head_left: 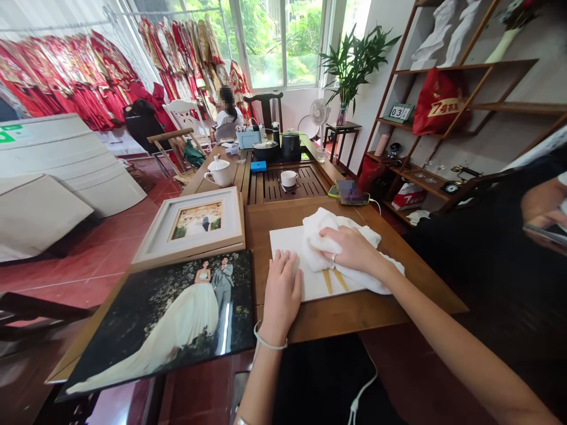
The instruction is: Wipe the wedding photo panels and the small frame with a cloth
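Note:
A flat white board (286, 239) lies on the wooden table before me, with gold strips on its lower part. My left hand (282, 289) rests on the board's left edge, fingers stretched out flat and holding nothing. In my right hand (352, 248) is a bunched white towel (321, 227), gripped from above and pressed on the board's right side. The towel hides much of the board and trails off to the right. A large glossy wedding photo panel (177, 319) lies to the left of my left hand, jutting past the table's front edge.
A framed wedding photo (153, 230) lies behind the panel. Farther back are a lidded white cup (218, 171), a slatted tea tray (305, 188) with a small white cup (289, 178), and a phone (352, 193) on a cable. Another person's hand (544, 203) is at the right.

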`<state>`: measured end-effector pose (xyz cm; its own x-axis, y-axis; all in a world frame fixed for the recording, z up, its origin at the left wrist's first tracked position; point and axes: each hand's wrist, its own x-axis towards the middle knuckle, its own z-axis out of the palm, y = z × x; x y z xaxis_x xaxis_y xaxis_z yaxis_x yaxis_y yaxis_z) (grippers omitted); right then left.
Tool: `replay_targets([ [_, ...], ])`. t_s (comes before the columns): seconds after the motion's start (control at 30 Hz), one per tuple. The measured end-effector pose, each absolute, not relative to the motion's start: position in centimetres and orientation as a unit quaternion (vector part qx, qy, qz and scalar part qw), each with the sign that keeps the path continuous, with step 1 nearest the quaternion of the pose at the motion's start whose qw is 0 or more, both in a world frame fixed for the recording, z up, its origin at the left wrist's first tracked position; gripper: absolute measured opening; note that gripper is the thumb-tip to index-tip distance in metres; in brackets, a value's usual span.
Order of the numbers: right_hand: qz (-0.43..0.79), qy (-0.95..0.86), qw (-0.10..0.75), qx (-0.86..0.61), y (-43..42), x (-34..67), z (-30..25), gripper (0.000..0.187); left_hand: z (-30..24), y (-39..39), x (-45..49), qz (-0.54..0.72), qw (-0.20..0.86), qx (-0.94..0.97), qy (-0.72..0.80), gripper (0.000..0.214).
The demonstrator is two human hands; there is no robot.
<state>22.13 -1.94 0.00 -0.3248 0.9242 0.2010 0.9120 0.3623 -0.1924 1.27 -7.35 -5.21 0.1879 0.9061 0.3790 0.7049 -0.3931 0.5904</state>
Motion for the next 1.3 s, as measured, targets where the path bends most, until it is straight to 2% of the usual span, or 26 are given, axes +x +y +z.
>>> replay_targets([
  [0.17,0.079,-0.846,0.15,-0.506,-6.9,24.2,0.0,0.03,-5.1,-7.4,1.3,0.354,0.133,0.759,0.53,0.035],
  [0.3,0.114,-0.826,0.159,-0.529,-8.5,26.8,-0.2,0.03,-5.2,-7.3,1.3,0.359,0.121,0.762,0.525,0.033],
  [0.53,0.066,-0.785,0.185,-0.588,-2.7,28.3,-1.0,0.028,-5.3,-7.3,1.2,0.366,0.113,0.762,0.521,0.032],
  [0.8,0.025,-0.796,0.138,-0.588,1.9,24.9,-0.5,0.036,-5.2,-7.2,1.1,0.366,0.118,0.762,0.52,0.032],
  [1.13,0.066,-0.833,0.152,-0.529,-7.3,26.5,-0.8,0.026,-5.3,-7.2,1.1,0.365,0.116,0.764,0.52,0.032],
  [1.3,0.087,-0.83,0.147,-0.531,-7.9,28.3,-0.8,0.028,-5.3,-7.2,1.1,0.361,0.12,0.765,0.519,0.033],
])
